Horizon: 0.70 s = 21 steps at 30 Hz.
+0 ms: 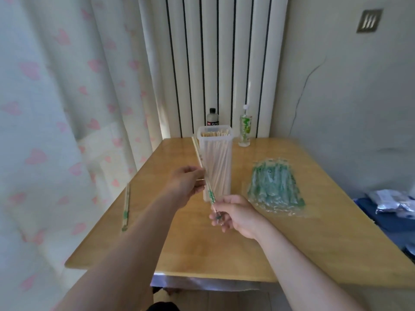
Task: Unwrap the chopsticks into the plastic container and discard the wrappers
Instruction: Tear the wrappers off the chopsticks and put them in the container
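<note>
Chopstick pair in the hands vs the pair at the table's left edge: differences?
The held pair is in the air, tilted, gripped between left hand and right hand; the edge pair lies flat on the table, untouched. Both show pale wood and green wrapper print.

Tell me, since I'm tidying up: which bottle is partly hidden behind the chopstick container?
The dark, black-capped bottle; the plastic container covers its lower part. The white-capped, green-printed bottle stands in full view to its right.
</note>
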### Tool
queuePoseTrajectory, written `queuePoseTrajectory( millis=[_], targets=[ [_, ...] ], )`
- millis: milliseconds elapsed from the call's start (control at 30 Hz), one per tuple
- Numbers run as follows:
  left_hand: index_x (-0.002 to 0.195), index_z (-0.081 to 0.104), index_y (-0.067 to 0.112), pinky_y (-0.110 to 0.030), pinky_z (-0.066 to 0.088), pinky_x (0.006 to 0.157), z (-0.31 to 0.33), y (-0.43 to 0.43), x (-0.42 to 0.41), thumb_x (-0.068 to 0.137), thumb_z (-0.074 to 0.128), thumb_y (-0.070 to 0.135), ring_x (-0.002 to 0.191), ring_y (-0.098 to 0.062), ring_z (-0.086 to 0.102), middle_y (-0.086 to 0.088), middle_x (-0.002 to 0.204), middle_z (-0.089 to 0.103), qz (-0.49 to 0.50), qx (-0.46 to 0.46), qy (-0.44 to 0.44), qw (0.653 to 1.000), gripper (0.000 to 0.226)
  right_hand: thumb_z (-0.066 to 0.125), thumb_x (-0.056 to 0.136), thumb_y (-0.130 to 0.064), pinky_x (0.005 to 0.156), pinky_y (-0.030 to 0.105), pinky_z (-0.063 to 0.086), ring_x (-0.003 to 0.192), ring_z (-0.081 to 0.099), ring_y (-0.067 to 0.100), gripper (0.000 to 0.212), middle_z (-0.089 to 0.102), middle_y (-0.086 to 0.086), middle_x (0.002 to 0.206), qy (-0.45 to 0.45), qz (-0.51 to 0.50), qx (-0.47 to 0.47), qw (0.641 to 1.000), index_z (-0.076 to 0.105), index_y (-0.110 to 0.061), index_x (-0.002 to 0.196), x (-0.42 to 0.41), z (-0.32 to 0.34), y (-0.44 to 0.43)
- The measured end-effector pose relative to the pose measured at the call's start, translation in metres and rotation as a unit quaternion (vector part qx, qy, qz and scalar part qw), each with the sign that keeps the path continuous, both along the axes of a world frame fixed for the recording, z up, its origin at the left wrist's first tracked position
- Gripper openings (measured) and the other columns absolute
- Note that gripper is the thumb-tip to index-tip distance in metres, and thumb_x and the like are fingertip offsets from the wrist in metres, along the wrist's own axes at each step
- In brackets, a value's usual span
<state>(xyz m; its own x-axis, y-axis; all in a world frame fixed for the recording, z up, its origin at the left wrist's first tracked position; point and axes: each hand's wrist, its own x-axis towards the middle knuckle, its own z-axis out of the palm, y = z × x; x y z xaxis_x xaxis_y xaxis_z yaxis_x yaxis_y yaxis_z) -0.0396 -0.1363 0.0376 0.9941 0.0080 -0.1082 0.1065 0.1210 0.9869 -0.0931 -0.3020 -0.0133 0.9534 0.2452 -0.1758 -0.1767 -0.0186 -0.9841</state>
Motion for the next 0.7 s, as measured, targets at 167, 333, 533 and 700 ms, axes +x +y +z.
queuePoseTrajectory(
  millis=[167,333,533,700],
  targets=[
    [0.088,0.057,0.009,-0.028,0.054,0.056,0.000,-0.016,0.001,0.094,0.068,0.011,0.074,-0.026,0.063,-0.014,0.087,0.066,0.028,0.045,-0.017,0.998,0.012,0.065,0.098,-0.008,0.048,0.029,0.048,0.070,0.071,0.023,0.006,0.074,0.013,0.082,-0.018,0.014,-0.023,0.999,0.067,-0.004,0.094,0.002,0.001,-0.014],
    [0.087,0.062,0.006,-0.034,0.057,0.065,-0.002,-0.015,-0.005,0.093,0.067,0.011,0.073,-0.026,0.065,-0.015,0.084,0.069,0.021,0.051,-0.025,0.998,0.010,0.064,0.099,-0.005,0.054,0.031,0.050,0.072,0.072,0.026,0.014,0.074,0.016,0.080,-0.034,-0.002,-0.017,0.999,0.066,0.009,0.102,0.009,0.007,-0.006],
    [0.086,0.064,0.003,-0.032,0.058,0.065,0.001,-0.005,-0.015,0.095,0.066,0.008,0.064,-0.021,0.068,-0.011,0.072,0.068,-0.010,0.033,-0.043,0.998,0.011,0.060,0.101,-0.008,0.063,0.036,0.051,0.068,0.069,0.022,0.019,0.071,0.012,0.076,-0.053,-0.026,0.027,0.998,0.069,0.008,0.105,0.017,0.019,0.014],
    [0.076,0.065,0.005,-0.029,0.054,0.063,0.000,0.004,-0.016,0.092,0.069,0.007,0.056,-0.015,0.061,-0.004,0.060,0.060,0.014,0.073,-0.052,0.996,0.017,0.057,0.102,-0.008,0.054,0.032,0.048,0.063,0.064,0.022,0.019,0.067,0.011,0.073,-0.055,-0.037,0.045,0.997,0.068,0.007,0.104,0.017,0.020,0.027]
  ],
)
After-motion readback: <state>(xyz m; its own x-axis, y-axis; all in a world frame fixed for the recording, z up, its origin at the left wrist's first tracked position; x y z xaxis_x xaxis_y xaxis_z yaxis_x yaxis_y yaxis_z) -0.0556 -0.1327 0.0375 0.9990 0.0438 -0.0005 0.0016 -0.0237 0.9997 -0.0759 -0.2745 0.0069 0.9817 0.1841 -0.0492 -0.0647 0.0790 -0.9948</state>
